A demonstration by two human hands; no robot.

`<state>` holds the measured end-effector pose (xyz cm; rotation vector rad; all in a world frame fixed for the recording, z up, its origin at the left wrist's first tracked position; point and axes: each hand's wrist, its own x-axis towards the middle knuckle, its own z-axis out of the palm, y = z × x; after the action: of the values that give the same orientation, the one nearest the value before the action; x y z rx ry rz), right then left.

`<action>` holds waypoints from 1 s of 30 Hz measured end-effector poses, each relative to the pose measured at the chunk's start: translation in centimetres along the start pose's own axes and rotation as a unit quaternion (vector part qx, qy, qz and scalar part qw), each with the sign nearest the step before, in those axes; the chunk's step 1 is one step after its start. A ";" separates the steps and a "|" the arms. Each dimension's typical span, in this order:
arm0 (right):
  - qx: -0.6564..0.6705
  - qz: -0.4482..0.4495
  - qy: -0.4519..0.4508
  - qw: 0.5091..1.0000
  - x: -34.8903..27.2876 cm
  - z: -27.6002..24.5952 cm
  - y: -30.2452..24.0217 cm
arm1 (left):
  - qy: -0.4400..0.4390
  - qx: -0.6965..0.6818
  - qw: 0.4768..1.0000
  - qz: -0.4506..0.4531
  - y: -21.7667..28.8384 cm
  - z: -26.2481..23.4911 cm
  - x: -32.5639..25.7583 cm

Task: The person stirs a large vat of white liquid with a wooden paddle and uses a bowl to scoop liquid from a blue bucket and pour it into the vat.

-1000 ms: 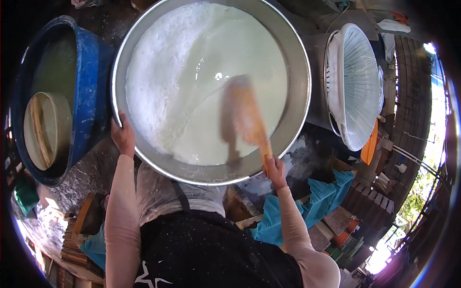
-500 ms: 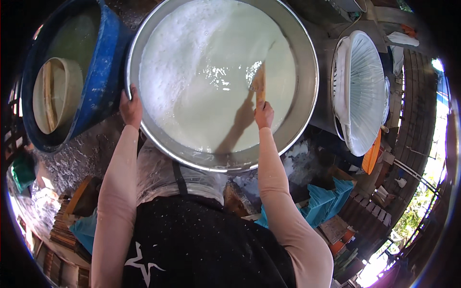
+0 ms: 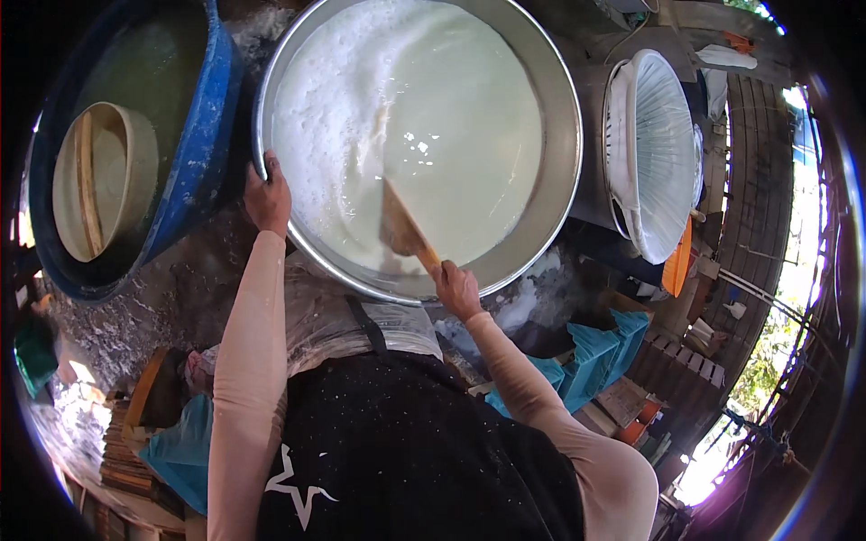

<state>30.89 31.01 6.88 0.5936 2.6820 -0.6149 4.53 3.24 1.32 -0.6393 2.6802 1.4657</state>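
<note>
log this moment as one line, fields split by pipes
left hand: on rim of metal basin | right hand: gripping wooden paddle | pale liquid: in basin, foam on left side

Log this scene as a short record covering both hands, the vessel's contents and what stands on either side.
Left hand: holds the rim of a wide, round silver metal basin
Right hand: grips the handle of a flat brown wooden paddle
Contents: pale greenish-white liquid, with white foam mostly at left
Left side: large blue tub, holding a round cream container with a wooden bar across it
Right side: round white pleated lining
</note>
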 end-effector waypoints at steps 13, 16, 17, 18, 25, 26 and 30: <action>0.294 0.166 0.101 0.936 2.6 -9.0 12.2 | 0.000 0.033 0.999 0.014 -1.9 -0.3 0.3; 0.177 0.155 0.238 0.942 11.5 -7.3 15.2 | 0.012 0.064 0.998 0.015 -1.9 -0.6 0.2; 0.113 0.134 0.280 0.944 14.7 -6.9 16.4 | 0.013 0.081 0.997 0.016 -2.1 -0.5 0.5; 0.102 0.117 0.296 0.942 17.6 -6.5 16.7 | 0.015 0.083 0.996 0.016 -2.4 -0.3 0.6; 0.215 0.151 0.169 0.950 23.6 -3.4 11.1 | 0.022 0.031 0.998 0.040 -2.2 -0.4 1.0; 0.170 0.129 0.182 0.960 22.8 -2.2 10.9 | 0.019 0.035 0.998 0.042 -2.0 -0.1 1.0; 0.080 0.074 0.185 0.977 17.5 1.5 5.6 | 0.015 0.033 0.999 0.028 -1.6 -0.3 0.8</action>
<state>18.72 40.56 -3.19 1.0351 2.9047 -0.7474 4.47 1.94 0.02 -0.5909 2.7786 1.3853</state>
